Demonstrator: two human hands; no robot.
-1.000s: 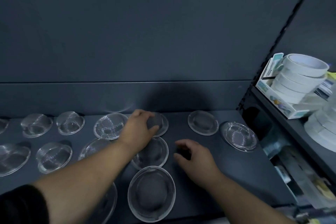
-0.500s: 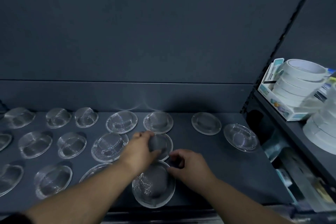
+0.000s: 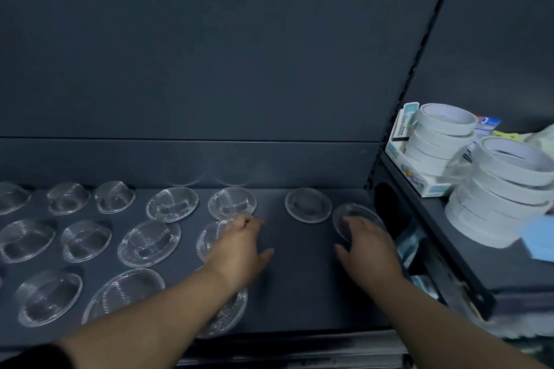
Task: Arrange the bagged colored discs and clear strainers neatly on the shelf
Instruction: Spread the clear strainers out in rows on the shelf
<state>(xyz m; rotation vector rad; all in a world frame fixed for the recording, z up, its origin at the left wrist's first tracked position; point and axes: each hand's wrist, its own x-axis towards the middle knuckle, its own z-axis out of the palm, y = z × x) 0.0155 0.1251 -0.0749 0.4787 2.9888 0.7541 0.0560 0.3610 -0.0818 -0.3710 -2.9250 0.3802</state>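
Along the dark grey shelf [image 3: 299,293] clear round mesh strainers sit in loose rows, most of them to the left and lying apart from one another. At the back stands a line of them, among them one wide clear strainer [image 3: 172,204] with another [image 3: 232,202] just beside it, and further right a flatter clear disc-like strainer [image 3: 308,204] on its own. The person's left hand [image 3: 239,246] rests over a second-row strainer [image 3: 209,238], its fingers bent down at that strainer's far right edge and its thumb splayed out over bare shelf; whether the fingers actually pinch the rim I cannot tell. The left forearm crosses above a front-row strainer [image 3: 229,311] near the shelf's front edge. The right hand [image 3: 367,244] lies on the rightmost strainer [image 3: 352,214], close to the shelf's right end, its fingers laid across the top and its thumb held out wide to the left, so it presses rather than grasps. On the neighbouring shelf to the right stand two stacks of white tape rolls [image 3: 506,189], the farther stack [image 3: 440,135] in a pale cardboard box [image 3: 419,181].
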